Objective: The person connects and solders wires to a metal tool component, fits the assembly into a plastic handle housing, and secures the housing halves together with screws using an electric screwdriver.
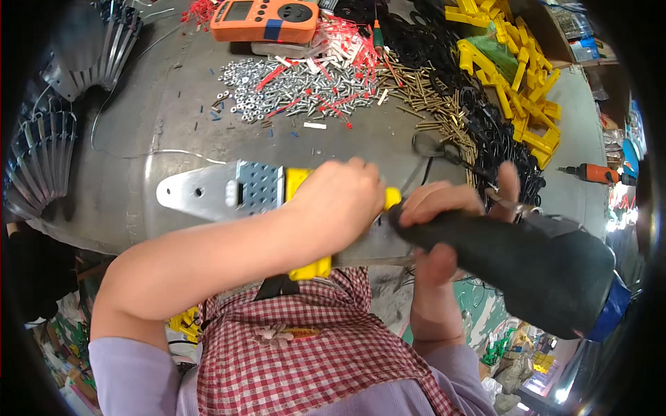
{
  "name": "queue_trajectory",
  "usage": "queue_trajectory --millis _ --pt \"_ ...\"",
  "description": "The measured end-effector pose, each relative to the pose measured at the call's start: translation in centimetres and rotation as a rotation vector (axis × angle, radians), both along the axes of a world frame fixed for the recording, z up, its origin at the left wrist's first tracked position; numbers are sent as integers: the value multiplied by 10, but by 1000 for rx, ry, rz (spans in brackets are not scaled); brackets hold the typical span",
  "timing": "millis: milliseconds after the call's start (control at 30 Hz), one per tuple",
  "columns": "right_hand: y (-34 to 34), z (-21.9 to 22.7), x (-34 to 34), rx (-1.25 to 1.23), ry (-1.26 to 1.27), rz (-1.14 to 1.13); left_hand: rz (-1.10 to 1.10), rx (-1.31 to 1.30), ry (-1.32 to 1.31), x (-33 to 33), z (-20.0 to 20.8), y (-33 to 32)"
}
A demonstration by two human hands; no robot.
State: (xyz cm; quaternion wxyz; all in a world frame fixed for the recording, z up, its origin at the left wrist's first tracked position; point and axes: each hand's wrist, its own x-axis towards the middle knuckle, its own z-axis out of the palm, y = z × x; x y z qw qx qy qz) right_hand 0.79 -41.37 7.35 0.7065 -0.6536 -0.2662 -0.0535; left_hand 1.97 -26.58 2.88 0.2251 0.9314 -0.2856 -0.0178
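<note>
My left hand (341, 208) is closed over a yellow plastic handle piece (310, 268) near the table's front edge. From its left side a tapered silver metal plate (198, 191) sticks out, with a perforated bluish-grey section (261, 186) beside the yellow part. My right hand (447, 208) is wrapped round a bulky black tool (513, 256), blurred, with a blue far end (612, 306); its exact kind is unclear. The tool's narrow tip is close to the yellow end beside my left hand. The contact point is hidden.
Loose nuts and screws (298, 90) lie beyond my hands, with brass-coloured screws (433, 104) and black parts (485, 128) to their right. An orange meter (263, 19) sits at the back. Yellow plastic pieces (527, 104) pile up far right, near an orange-handled screwdriver (598, 173). Fanned metal plates (45, 156) stand left.
</note>
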Motion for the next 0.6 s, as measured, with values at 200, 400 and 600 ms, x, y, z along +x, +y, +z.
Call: queue_trajectory --millis 200,400,600 --pt "19 25 -25 262 -92 108 82 -14 -68 17 2 -8" --pt "23 -2 -27 78 -192 339 58 -39 -3 11 7 8" --pt "26 -2 -6 90 -69 591 22 13 155 -20 22 75"
